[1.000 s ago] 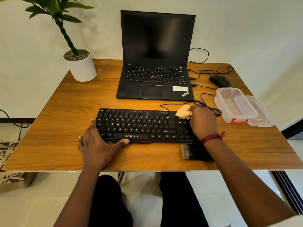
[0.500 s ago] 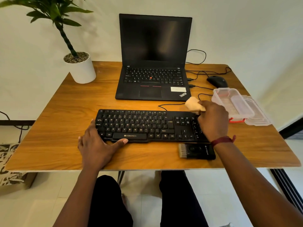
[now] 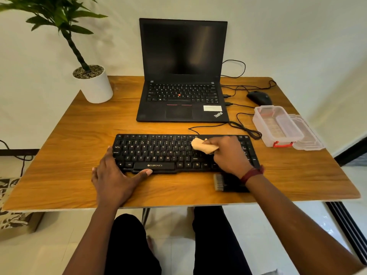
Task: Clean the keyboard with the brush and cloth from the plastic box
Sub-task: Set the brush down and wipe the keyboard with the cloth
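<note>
A black keyboard (image 3: 158, 153) lies across the front middle of the wooden table (image 3: 69, 135). My right hand (image 3: 228, 155) is closed around a bunched beige cloth (image 3: 202, 146) and presses it on the keys right of centre. My left hand (image 3: 115, 177) lies flat at the keyboard's lower left corner, thumb against its front edge. The black brush (image 3: 224, 182) lies on the table just in front of the keyboard, bristles to the left, partly hidden under my right wrist. The clear plastic box (image 3: 276, 126) stands open at the right, its lid (image 3: 309, 133) beside it.
An open black laptop (image 3: 182, 76) stands behind the keyboard. A black mouse (image 3: 259, 97) and loose cables (image 3: 244, 128) lie at the back right. A white plant pot (image 3: 95, 84) occupies the back left corner. My knees are under the table's front edge.
My right hand swept the cloth from the keyboard's upper right corner leftward onto the keys right of centre. My left hand stayed in place.
</note>
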